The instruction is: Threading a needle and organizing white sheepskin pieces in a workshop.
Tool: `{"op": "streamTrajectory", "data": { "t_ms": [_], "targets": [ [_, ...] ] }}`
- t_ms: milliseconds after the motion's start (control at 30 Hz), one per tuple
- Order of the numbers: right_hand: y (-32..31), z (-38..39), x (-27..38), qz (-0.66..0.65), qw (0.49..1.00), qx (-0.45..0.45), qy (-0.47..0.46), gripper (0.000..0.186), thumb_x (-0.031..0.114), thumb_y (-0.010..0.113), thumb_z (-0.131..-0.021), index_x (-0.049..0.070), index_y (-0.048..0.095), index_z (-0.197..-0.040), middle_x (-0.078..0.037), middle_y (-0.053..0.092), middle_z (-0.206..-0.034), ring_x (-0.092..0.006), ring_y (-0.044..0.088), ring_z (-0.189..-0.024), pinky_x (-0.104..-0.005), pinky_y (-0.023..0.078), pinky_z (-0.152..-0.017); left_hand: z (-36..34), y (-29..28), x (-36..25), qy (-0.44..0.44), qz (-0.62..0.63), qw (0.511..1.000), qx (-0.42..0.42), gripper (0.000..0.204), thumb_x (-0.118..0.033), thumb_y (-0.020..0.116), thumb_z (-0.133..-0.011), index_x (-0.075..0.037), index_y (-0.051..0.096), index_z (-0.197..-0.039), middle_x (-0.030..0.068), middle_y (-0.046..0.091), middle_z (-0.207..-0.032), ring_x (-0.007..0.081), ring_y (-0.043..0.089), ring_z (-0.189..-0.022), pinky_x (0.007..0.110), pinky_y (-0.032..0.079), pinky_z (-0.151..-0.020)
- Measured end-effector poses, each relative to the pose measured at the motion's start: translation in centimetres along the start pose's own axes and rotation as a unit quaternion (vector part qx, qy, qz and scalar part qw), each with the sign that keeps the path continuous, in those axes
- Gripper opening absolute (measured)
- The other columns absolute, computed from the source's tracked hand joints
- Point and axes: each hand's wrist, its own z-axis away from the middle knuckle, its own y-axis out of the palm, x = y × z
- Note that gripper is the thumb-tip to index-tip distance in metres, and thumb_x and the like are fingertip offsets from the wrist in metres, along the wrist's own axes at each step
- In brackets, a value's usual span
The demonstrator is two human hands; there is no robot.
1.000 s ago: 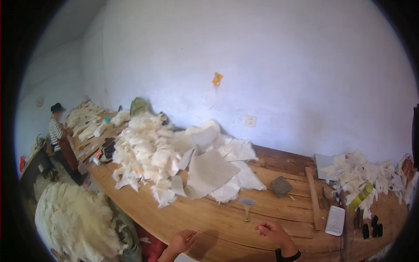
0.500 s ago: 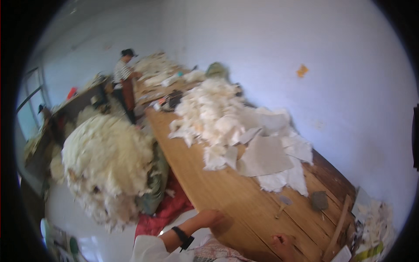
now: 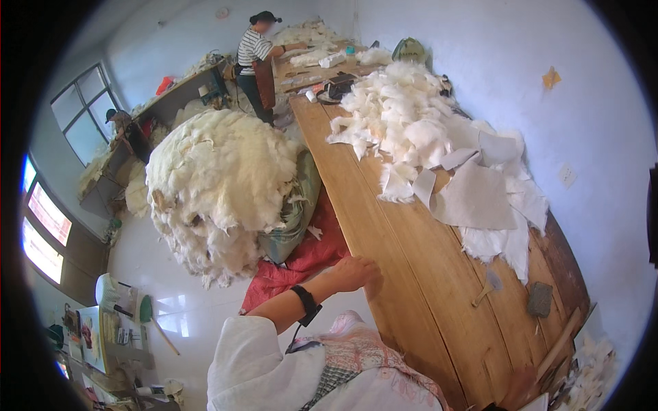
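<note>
My left hand point(image 3: 356, 272) rests at the near left edge of the wooden table point(image 3: 425, 301), palm down and holding nothing that I can see. A dark band circles that wrist. My right hand point(image 3: 519, 387) is low at the right, over the table's near end; it is blurred and its fingers are unclear. Between and beyond the hands lies a small flat-bladed tool with a wooden handle point(image 3: 485, 288). Right of it sits a rough grey block point(image 3: 539, 299). Farther up the table, pale flat hides point(image 3: 480, 195) lie against a heap of white fleecy pelts point(image 3: 404, 103).
A big bundle of cream fleece point(image 3: 212, 185) stands on the floor left of the table, by a red cloth point(image 3: 291, 264). A wooden strip point(image 3: 558, 346) and white scraps point(image 3: 593, 373) lie at right. A person in a striped top point(image 3: 255, 51) stands far off; another is farther left.
My view has tilted down and turned left, showing more floor and my own clothing. My left hand stays by the table edge. My right hand has shifted right, toward the wooden strip.
</note>
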Motion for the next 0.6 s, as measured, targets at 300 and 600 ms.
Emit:
{"op": "streamTrajectory", "data": {
  "t_ms": [300,600],
  "targets": [
    [4.3,2.4,-5.7,0.045,0.994,-0.083,-0.050,0.033,0.024,0.055,-0.083,-0.001,0.052,-0.104,-0.021,0.051,-0.112,-0.0362,0.049,-0.103,-0.0462,0.036,-0.089,0.9,-0.3,-1.5,-0.104,0.084,0.991,0.013,0.036,-0.019,0.060,-0.075,-0.005,0.053,-0.108,0.0144,0.050,-0.119,0.0292,0.049,-0.110,0.037,0.040,-0.091],
    [0.4,3.6,-2.4,0.045,0.999,0.020,-0.015,0.032,0.023,0.052,-0.084,-0.001,0.051,-0.105,-0.021,0.050,-0.113,-0.0360,0.047,-0.105,-0.0464,0.034,-0.091,1.8,1.3,-0.1,-0.066,0.089,0.992,-0.057,0.041,-0.018,0.063,-0.074,-0.004,0.053,-0.111,0.0152,0.045,-0.126,0.0292,0.044,-0.116,0.038,0.036,-0.096]
  ]
}}
